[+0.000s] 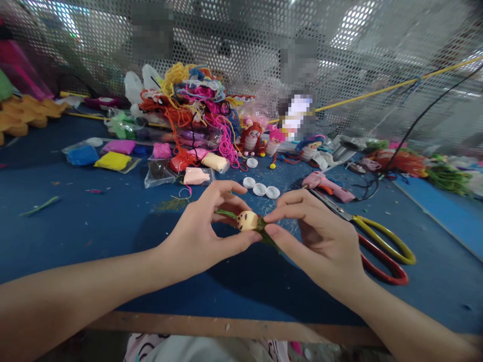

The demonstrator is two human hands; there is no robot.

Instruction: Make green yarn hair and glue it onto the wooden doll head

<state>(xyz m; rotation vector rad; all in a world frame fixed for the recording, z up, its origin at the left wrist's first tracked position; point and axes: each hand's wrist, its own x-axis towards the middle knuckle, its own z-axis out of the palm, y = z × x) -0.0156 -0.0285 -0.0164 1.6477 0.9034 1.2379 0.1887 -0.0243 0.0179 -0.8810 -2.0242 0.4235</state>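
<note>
A small cream-coloured ball with dark spots (247, 220) is held above the blue table. My left hand (211, 221) curves round its left side, with the thumb below it and the fingers behind. Dark green material (261, 226) joins the ball's right side, and my right hand (317, 236) pinches it between thumb and forefinger. A green strand (226, 214) sticks out to the left between the fingers of my left hand. Beyond my hands lie several white round caps (259, 189).
Scissors (381, 241) with yellow and red handles lie beside my right hand, near a pink glue gun (328, 186). Bags of coloured clay (113, 161), a yarn pile (196, 100) and small dolls (252, 138) stand at the back, before a perforated metal screen (241, 40).
</note>
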